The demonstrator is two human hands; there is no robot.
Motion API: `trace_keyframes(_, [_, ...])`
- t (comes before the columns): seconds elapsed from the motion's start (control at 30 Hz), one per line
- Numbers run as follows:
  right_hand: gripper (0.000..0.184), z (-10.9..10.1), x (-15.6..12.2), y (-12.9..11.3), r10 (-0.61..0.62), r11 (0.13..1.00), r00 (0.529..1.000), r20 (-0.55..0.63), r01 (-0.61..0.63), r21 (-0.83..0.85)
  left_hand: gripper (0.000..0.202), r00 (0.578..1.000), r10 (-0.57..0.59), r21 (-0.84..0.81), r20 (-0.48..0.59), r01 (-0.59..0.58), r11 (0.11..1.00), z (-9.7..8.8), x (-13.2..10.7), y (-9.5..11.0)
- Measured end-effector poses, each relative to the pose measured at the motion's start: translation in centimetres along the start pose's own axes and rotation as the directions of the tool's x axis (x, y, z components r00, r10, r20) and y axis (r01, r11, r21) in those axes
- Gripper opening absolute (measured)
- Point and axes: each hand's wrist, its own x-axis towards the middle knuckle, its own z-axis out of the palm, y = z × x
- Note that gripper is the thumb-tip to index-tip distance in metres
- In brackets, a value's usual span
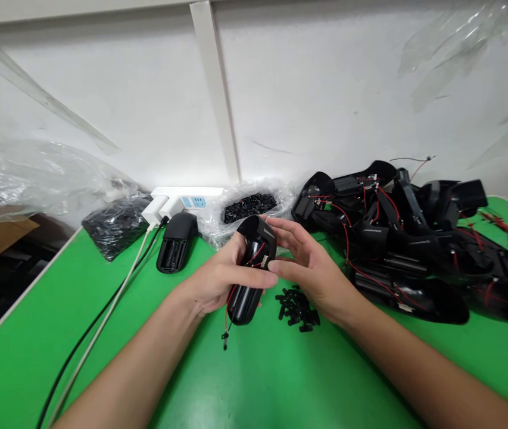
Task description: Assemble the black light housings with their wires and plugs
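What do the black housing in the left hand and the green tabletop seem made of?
The black housing looks like moulded plastic, satin with a soft sheen. The green tabletop seems a rubber mat, evenly matte, though it could be painted board.

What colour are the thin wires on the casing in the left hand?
Mainly red wires on the black casing in the left hand; head view.
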Motion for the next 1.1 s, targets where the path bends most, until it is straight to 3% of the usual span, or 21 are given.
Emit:
trace_keyframes(0.13, [0.063, -0.1, -0.1, 0.0, 0.041, 0.998, 0.997, 0.071, -0.045, 0.043, 0.115, 0.992, 0.120, 0.056, 0.041, -0.122, 0.991, 0.2, 0.2, -0.2])
trace_keyframes(0.27, [0.068, -0.4, 0.1, 0.0, 0.079, 0.992, 0.987, 0.139, -0.092, 0.091, 0.121, 0.990, 0.123, 0.176, 0.073, -0.134, 0.975, 0.4, 0.3, -0.2])
trace_keyframes(0.43, [0.061, -0.6, 0.2, -0.2, 0.105, 0.989, 0.983, 0.149, -0.119, 0.085, 0.111, 0.992, 0.123, 0.163, 0.031, -0.126, 0.979, 0.6, 0.3, -0.4])
trace_keyframes(0.6, [0.059, -0.7, 0.0, 0.0, 0.049, 0.992, 0.981, 0.186, -0.070, 0.107, 0.095, 0.988, 0.149, 0.170, 0.051, -0.156, 0.973, 0.6, 0.4, -0.7])
trace_keyframes(0.83, [0.059, -0.7, -0.3, 1.0, -0.062, 0.993, 0.989, 0.138, 0.074, -0.087, 0.082, 0.982, 0.146, 0.199, 0.122, -0.168, 0.966, 0.6, 0.6, -0.8])
trace_keyframes(1.0, [0.061, -0.4, -0.7, 1.1, -0.074, 0.982, 0.989, 0.128, 0.094, -0.165, 0.072, 0.992, 0.101, 0.145, 0.079, -0.112, 0.983, 1.0, 0.6, -0.8])
trace_keyframes(1.1, [0.058, 0.2, -0.9, 1.0, -0.075, 0.974, 0.994, 0.075, 0.089, -0.210, 0.078, 0.999, 0.033, 0.163, 0.039, -0.039, 0.986, 1.1, 0.6, -0.9])
